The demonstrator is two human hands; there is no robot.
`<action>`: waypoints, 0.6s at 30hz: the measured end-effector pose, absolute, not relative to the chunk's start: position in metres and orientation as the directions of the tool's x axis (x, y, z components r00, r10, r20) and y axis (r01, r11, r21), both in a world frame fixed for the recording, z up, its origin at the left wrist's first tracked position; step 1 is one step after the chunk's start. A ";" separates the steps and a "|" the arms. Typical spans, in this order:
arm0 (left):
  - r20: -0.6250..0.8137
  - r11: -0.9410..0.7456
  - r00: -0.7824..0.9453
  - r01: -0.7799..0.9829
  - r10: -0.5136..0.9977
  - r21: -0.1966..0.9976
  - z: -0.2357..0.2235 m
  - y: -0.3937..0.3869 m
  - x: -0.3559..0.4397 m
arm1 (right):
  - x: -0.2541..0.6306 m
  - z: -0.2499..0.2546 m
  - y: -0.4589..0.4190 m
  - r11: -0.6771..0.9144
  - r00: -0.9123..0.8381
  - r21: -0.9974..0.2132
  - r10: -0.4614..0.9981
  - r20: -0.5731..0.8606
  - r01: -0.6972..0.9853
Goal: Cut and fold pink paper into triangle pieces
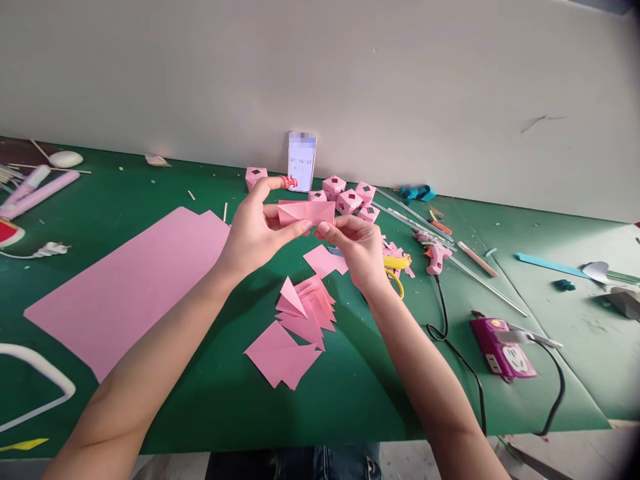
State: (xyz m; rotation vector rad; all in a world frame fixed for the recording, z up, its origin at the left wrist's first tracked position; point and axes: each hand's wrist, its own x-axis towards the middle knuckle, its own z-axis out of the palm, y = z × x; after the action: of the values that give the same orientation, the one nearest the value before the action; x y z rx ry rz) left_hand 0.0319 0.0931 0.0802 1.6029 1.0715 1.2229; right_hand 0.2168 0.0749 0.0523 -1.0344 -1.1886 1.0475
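Observation:
Between my two hands, raised over the table, is a folded piece of pink paper (320,212) with creases across it. My left hand (257,223) pinches its left part with thumb and fingers; a red patterned band wraps the tip of the index finger. At its lower right edge, my right hand (353,243) grips it between thumb and fingers. Below lie loose pink paper squares (283,350) and a pile of folded pink pieces (313,307). Several finished pink paper polyhedra (349,201) with diamond-shaped holes stand behind my hands.
A phone (302,162) showing a timer leans against the wall. Large pink sheets (135,280) cover the left side. To the right are yellow-handled scissors (396,262), pink scraps, a glue gun (437,255), clear sticks and a purple power adapter (503,347) with black cords.

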 end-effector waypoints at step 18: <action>0.163 -0.169 0.100 0.056 0.981 0.984 0.085 0.096 0.034 | 0.208 0.040 0.078 0.225 0.142 -0.970 0.967 0.211 -0.089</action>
State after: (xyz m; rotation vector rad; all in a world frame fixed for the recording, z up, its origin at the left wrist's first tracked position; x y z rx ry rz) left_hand 0.0340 0.0965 0.0849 1.4234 1.1003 1.2272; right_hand 0.2084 0.0781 0.0398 -1.0328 -1.1343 1.0006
